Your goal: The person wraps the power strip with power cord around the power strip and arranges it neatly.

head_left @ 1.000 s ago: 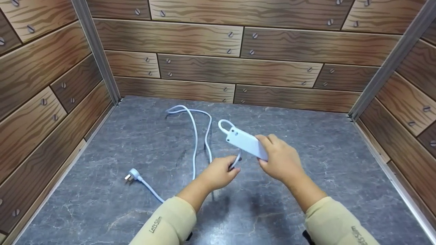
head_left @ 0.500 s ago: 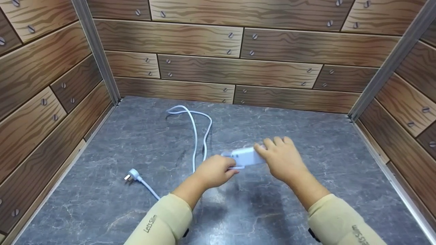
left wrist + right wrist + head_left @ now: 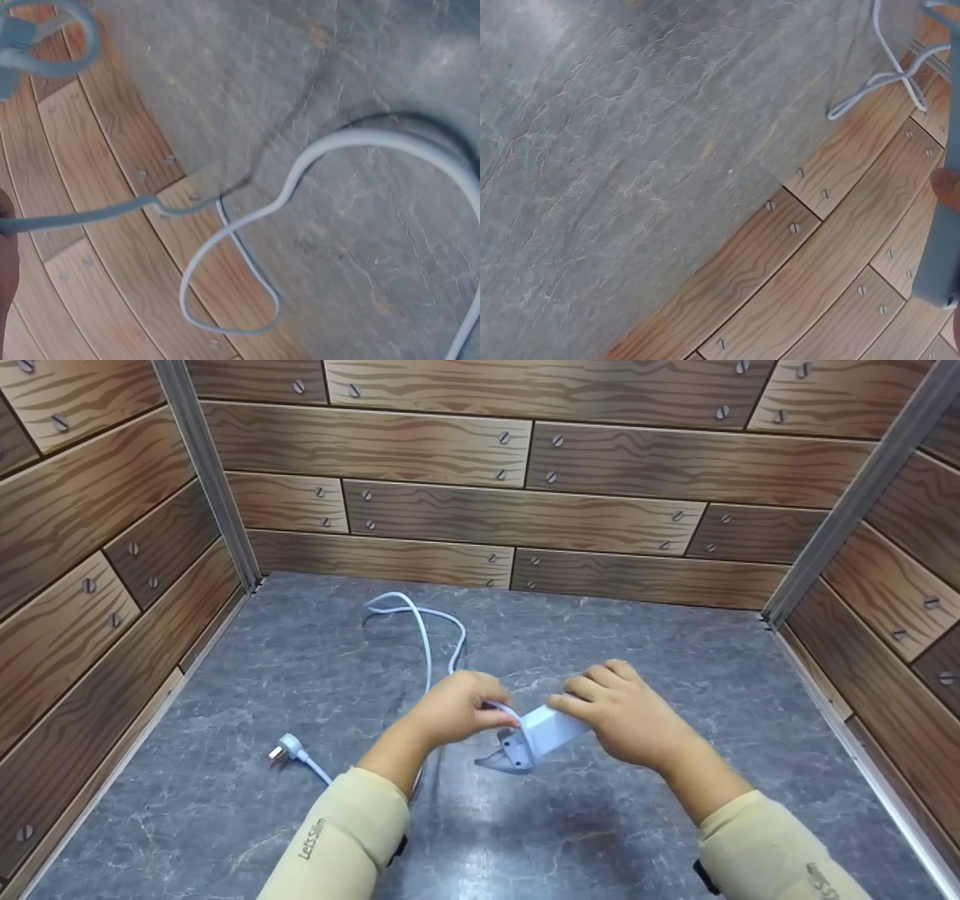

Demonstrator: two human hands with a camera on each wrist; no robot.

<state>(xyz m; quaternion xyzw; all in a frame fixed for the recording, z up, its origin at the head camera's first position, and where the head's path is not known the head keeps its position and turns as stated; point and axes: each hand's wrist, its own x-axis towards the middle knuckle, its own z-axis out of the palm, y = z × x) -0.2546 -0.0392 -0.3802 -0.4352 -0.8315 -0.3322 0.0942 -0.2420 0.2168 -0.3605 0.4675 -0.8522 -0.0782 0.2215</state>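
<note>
My right hand grips a white power strip by its right part, fingers over the top. The strip hangs above the table, its free end tilted down to the left; a blurred pale loop shows at that end. My left hand pinches the white cord between thumb and fingers, right beside the strip's end. In the left wrist view the cord runs out from the fingertips at the left edge. In the right wrist view a fingertip presses on the strip.
The three-pin plug lies on the left of the dark marbled table. A long loop of cord lies towards the back. Wood-patterned walls with grey metal corner posts stand on three sides.
The power strip's free end has swung from pointing up-left to down-left as my right hand turned. My left hand, still pinching cord, has shifted slightly up and left. The plug stays put.
</note>
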